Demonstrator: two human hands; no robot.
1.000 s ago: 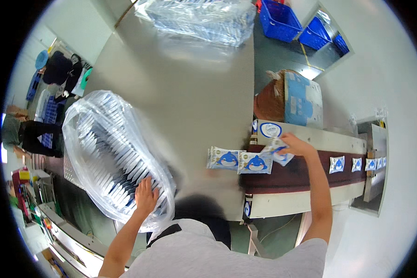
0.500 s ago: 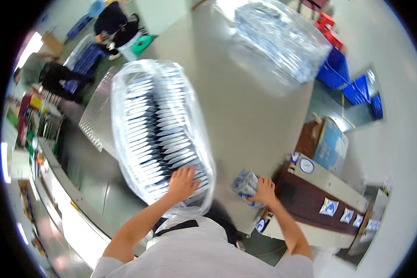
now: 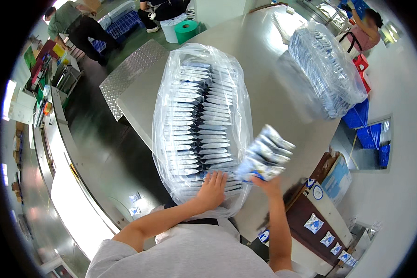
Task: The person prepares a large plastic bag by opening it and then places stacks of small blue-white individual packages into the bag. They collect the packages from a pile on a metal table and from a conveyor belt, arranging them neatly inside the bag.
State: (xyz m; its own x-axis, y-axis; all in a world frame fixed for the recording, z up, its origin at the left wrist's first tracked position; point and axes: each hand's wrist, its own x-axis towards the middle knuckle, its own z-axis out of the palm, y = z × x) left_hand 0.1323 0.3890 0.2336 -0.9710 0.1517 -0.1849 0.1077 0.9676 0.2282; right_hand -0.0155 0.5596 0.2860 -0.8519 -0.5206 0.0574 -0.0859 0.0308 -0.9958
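A big clear plastic bag (image 3: 238, 111) lies lengthwise on the table, its top open wide. Two long rows of white-and-blue sachets (image 3: 185, 125) stand packed on edge inside it. At the bag's near end, my left hand (image 3: 212, 191) rests on the sachets with its fingers stretched out. My right hand (image 3: 269, 185) grips the lower end of a small stack of sachets (image 3: 268, 150), fanned at the top. That stack is held just off the bag's right side, tilted up and overlapping the bag's edge in view.
Another filled clear bag (image 3: 326, 69) lies at the table's far right. To the right, a brown conveyor belt (image 3: 306, 211) carries several single sachets; blue crates (image 3: 370, 136) stand beyond. A metal tread plate (image 3: 129, 76) adjoins the table's left. Co-workers are in the background.
My right hand has lifted the sachet stack from low by the table's right edge up to the bag's side. My left hand stays on the bagged sachets. The whole view has shifted.
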